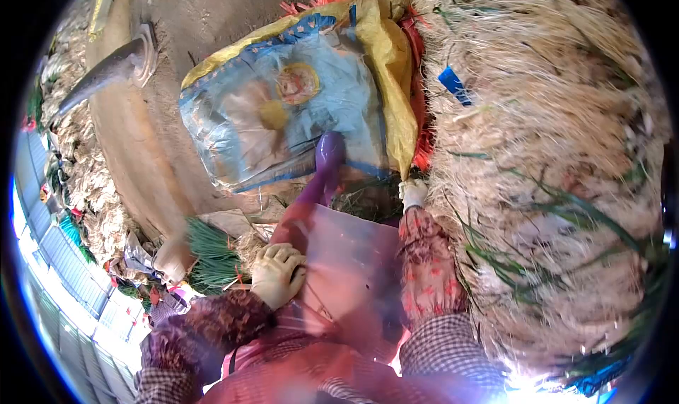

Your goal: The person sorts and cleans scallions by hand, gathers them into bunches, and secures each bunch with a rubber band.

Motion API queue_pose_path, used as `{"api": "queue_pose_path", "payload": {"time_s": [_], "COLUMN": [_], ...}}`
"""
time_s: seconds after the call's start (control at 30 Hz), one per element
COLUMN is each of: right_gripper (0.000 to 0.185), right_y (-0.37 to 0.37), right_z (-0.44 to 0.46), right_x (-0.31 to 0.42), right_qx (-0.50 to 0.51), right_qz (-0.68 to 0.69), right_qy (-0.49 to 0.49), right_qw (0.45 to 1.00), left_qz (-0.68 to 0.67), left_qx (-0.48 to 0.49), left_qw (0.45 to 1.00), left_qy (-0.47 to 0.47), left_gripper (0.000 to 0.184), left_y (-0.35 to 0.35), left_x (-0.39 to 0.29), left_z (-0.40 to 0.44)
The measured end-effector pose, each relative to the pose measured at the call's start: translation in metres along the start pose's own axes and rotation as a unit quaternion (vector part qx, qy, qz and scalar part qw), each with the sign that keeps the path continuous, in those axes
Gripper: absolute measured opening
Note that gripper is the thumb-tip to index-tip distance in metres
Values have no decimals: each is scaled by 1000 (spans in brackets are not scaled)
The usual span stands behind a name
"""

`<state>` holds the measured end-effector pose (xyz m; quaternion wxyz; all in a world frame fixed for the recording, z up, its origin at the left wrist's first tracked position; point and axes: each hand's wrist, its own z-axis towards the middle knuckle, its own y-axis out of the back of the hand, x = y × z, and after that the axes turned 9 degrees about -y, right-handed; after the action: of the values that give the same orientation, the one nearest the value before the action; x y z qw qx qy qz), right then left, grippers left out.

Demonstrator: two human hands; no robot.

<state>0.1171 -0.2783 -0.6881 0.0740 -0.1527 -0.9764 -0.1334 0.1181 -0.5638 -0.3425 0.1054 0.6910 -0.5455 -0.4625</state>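
My right hand (412, 193), in a pale glove, is closed on the lower corner of a yellow sack (384, 43). The sack reaches up along the right and top edges of a worn blue printed sack (339, 72) lying flat on the ground. My left hand (278, 273), also gloved, rests over my bent knee with its fingers loosely curved and nothing visible in them. A purple boot (330, 153) is planted at the blue sack's near edge. Green onion leaves (211, 255) stick out in a bundle left of my knee.
A large heap of pale roots and stalks with green leaves (544, 156) rises close on my right. Red-orange fringed material (422, 135) shows behind the yellow sack. At upper left, a dark curved object (106, 75) lies on brown ground. More stalks (92, 185) line the left side.
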Motion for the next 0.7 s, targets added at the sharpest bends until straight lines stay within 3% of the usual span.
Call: {"api": "queue_pose_path", "payload": {"time_s": [0.03, 0.1, 0.17, 0.23, 0.27, 0.33, 0.47, 0.6, 0.7], "right_gripper": [14, 12, 11, 18, 26, 23, 15, 18, 25], "right_y": [3, 16, 26, 28, 31, 30, 8, -1, 21], "right_z": [-22, -67, -76, -69, -42, 20, 95, 131, 115], "right_x": [2, 14, 10, 11, 4, -7, -3, -22, -50], "right_qx": [11, -9, 18, -8, -11, -70, -96, -81, -35], "right_qz": [53, -38, 18, 16, -49, -226, -323, -301, -196], "right_qy": [-18, -40, -39, 6, 19, 3, 15, 22, 38], "right_qw": [998, 998, 999, 1000, 999, 972, 941, 950, 979], "left_qz": [-1, 29, 31, 38, 41, 57, 57, 50, 57], "left_qx": [5, 42, 63, 88, 100, 67, 57, 47, 42], "left_qw": [1000, 999, 998, 995, 994, 996, 997, 998, 997], "left_qy": [-1, 13, 4, -7, -11, -10, -4, -12, -12], "left_gripper": [23, 22, 22, 22, 22, 21, 20, 20, 20], "left_y": [-3, -4, -9, -13, -18, -25, -26, -32, -32], "left_x": [-3, -15, -20, -22, -20, -16, -10, -3, -8], "left_z": [-3, -6, -8, -11, -11, -13, -17, -19, -23]}}
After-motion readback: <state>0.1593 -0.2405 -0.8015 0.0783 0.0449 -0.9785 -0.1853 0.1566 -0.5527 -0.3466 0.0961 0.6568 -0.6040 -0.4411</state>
